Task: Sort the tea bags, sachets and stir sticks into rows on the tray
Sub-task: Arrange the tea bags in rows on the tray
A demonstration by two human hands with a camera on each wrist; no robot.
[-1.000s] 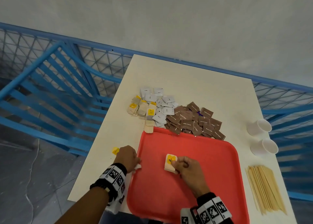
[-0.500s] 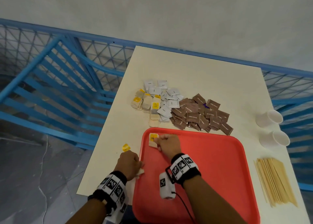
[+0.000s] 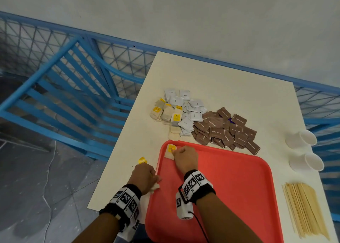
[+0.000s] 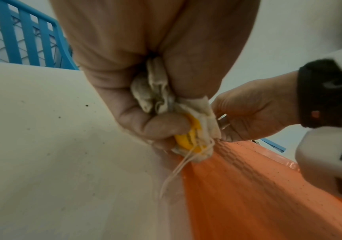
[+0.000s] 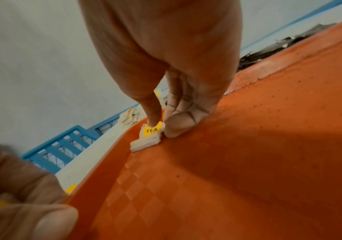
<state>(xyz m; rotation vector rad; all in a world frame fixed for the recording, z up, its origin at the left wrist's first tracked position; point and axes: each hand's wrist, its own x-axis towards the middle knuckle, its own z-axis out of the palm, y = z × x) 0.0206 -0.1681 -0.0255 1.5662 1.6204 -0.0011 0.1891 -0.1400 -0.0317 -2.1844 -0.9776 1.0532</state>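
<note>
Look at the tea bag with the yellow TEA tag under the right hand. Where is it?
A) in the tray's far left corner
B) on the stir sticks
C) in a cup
A: the right hand sets the tea bag in the red tray's far left corner.

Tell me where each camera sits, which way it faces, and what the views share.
Head: looks down from above at the white table and red plastic tray; both forearms show.
Left wrist: looks along the left hand, which grips crumpled tea bags.
Right wrist: looks along the right hand, whose fingers rest on a yellow-tagged tea bag in the tray corner.
Shared: all three show the tray.
</note>
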